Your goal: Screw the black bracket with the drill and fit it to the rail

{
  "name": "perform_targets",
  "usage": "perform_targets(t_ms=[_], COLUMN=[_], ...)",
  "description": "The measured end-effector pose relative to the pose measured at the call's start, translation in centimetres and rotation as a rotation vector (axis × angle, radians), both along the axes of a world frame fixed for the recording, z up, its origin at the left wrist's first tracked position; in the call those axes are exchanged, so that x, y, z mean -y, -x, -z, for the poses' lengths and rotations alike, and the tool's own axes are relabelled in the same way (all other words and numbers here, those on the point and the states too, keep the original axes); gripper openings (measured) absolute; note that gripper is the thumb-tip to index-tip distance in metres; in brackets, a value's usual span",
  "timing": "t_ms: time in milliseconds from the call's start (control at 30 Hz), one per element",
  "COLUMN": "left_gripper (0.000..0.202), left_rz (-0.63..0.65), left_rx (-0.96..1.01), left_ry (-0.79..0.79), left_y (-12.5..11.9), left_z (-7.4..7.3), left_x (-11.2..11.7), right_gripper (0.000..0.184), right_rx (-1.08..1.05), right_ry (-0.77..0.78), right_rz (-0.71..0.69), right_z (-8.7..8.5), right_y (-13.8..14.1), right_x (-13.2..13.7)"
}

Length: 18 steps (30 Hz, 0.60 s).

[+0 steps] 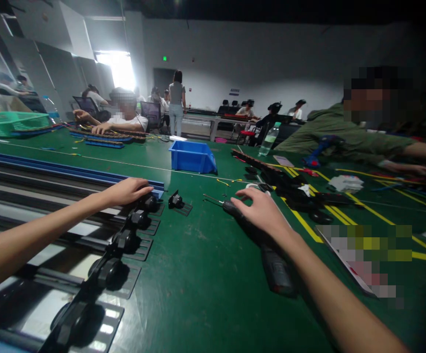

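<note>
At the far end of the row of black end brackets (113, 272), my left hand (130, 191) curls its fingers over the last black bracket (152, 202). Long black and blue rails (69, 169) run leftward under that forearm. A loose black bracket (176, 200) with a slotted plate sits on the green table just right of that hand. My right hand (259, 208) is over the front of a black electric screwdriver (279, 269), thumb and fingers apart. The screwdriver lies on the table with its thin bit pointing left; the hand hides part of its body.
A blue bin (192, 158) stands ahead on the green table (190, 274). To the right are a water bottle (270, 139), dark strips and parts (282, 181), a blue power drill (321, 149) and a co-worker's green sleeve (345, 132). Another person works behind the rails.
</note>
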<state>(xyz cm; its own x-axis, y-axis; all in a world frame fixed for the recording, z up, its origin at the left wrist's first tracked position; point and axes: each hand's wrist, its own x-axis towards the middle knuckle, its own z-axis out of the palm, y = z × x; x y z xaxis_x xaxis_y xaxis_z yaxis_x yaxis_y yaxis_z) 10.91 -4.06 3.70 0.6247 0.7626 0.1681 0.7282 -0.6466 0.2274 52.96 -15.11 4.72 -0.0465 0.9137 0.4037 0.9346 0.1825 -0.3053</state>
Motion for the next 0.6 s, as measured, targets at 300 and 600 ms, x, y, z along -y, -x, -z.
perform_targets(t_ms=[300,600], left_gripper=[0.057,0.055], left_rz=[-0.051,-0.05], left_rx=[0.089,0.087], left_ry=[0.088,0.085], left_y=[0.8,0.8], left_z=[1.4,1.4], left_x=[-0.4,-0.4], right_gripper=[0.053,0.036], right_rx=[0.1,-0.063], right_ry=[0.247,0.07], right_rz=[-0.073,-0.207], right_z=[2.0,6.8], right_y=[14.7,17.4], right_x=[-1.5,-6.1])
